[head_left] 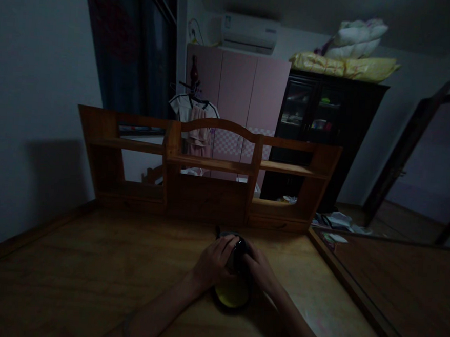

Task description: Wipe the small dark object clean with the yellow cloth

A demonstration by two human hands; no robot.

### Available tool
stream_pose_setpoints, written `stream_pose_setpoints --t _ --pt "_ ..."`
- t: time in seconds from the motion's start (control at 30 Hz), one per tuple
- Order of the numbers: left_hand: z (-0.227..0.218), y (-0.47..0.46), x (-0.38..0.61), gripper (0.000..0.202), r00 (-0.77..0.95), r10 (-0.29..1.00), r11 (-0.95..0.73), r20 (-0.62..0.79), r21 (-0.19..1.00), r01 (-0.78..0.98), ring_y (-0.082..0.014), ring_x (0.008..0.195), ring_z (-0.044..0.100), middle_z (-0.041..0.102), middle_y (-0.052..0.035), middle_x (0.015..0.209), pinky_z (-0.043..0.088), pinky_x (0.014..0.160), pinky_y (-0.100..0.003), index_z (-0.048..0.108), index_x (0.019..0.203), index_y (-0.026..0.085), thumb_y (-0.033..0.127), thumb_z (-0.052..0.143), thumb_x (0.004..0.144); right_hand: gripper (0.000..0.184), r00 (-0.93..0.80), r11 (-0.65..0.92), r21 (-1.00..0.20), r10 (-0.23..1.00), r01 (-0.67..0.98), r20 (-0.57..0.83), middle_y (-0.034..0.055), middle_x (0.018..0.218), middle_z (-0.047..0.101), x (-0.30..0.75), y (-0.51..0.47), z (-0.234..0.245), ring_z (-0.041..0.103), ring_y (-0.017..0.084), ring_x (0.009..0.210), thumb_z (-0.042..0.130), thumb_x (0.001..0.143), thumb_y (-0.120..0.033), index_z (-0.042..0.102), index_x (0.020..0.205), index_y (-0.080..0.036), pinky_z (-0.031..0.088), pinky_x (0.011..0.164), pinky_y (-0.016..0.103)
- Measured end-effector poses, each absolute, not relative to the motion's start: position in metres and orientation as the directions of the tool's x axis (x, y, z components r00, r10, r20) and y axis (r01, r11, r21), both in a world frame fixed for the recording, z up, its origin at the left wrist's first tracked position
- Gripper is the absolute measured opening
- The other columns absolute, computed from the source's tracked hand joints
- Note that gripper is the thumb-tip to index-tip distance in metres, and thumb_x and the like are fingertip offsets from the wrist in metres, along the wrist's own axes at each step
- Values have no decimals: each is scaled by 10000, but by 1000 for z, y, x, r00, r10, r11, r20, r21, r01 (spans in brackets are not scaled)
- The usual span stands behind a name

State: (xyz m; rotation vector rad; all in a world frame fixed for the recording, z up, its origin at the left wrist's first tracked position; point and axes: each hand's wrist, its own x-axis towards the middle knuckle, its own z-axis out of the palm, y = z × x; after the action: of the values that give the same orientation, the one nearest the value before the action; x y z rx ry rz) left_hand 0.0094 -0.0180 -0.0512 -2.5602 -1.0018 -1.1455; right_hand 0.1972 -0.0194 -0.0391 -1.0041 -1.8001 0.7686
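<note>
Holding a glossy black object (240, 246) from two sides, low in the middle of the view, above a wooden surface (145, 255); not making out its exact kind in this dim light. Clasping its left side with the left hand (211, 260), fingers bent over toward the top. Gripping its right side with the right hand (259, 267), fingertips partly hidden behind it. Showing a slim dark tip (218, 232) just beyond the left hand, without revealing whether it is joined to the object. Having a yellow disc (232, 294) with a dark rim just below the hands, nearer the body. Wearing a thin band (128, 328) on the left forearm.

Facing a wooden shelf unit (213, 164) along the far edge of the surface. Looking past its open compartments toward hanging clothes (199, 120), a pink wardrobe (236, 87) and a black cabinet (362, 111) topped by a yellow bundle (345, 66) and a white bundle (357, 38). Seeing an air conditioner (250, 34) above the wardrobe, and a reddish-brown surface (402, 283) beyond a raised edge on the right.
</note>
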Motion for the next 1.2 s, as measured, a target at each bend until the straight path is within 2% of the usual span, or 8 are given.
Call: stream_pose_setpoints --t 0.1,0.2,0.37,0.6,0.87,1.0,1.1,1.2 --pt "-53 -16 9 931 445 521 -753 729 147 641 -302 1230 480 478 -167 1315 430 1027 -443 298 1390 154 564 730 675 414 -271 457 -866 876 202 399 40 1102 663 195 -24 -31 567 248 1040 439 800 -200 606 1180 -193 434 948 385" --pt "-52 -16 9 914 420 530 -745 737 168 645 -291 1247 465 477 -158 1319 420 1042 -434 304 1382 154 542 740 679 371 -269 448 -878 878 169 396 35 1048 674 194 -26 -28 581 242 982 414 821 -221 633 1116 -176 460 896 358" --pt "-49 -18 9 876 417 543 -746 729 191 638 -307 1249 463 473 -158 1317 416 1040 -449 305 1383 163 530 721 705 403 -258 476 -834 874 281 412 43 1109 667 197 -16 -41 589 244 993 474 789 -213 605 1169 -185 447 924 390" --pt "-49 -18 10 837 457 524 -752 719 138 645 -316 1236 476 485 -167 1309 418 1026 -456 301 1390 153 503 695 740 442 -237 501 -741 865 447 442 86 1134 656 197 -14 -50 597 255 1019 520 796 -208 548 1236 -173 442 942 431" --pt "-45 -23 11 821 464 513 -742 722 101 662 -291 1225 477 487 -155 1315 407 1037 -425 319 1387 144 479 700 742 401 -205 504 -727 861 466 466 100 1178 635 191 -19 -45 593 248 1061 472 865 -271 512 1253 -179 450 944 419" --pt "-45 -22 11 814 472 489 -750 734 77 657 -298 1207 487 498 -167 1301 408 1018 -429 324 1388 138 515 672 756 396 -184 475 -741 877 474 445 103 1116 661 190 -21 -45 623 250 989 461 881 -297 509 1257 -181 479 891 416" --pt "-37 -20 10 802 490 438 -769 754 32 638 -302 1184 499 519 -180 1273 394 1012 -445 342 1382 118 606 575 790 389 -121 465 -787 881 405 458 97 1144 652 188 -18 -51 611 256 1028 486 870 -317 537 1235 -192 466 923 423" --pt "-16 -25 2 729 457 346 -803 820 7 595 -281 1131 517 553 -163 1211 400 989 -448 415 1329 113 663 405 851 375 -42 445 -867 893 223 448 86 1172 647 185 -8 -61 598 259 1070 511 849 -354 583 1178 -190 458 953 419"
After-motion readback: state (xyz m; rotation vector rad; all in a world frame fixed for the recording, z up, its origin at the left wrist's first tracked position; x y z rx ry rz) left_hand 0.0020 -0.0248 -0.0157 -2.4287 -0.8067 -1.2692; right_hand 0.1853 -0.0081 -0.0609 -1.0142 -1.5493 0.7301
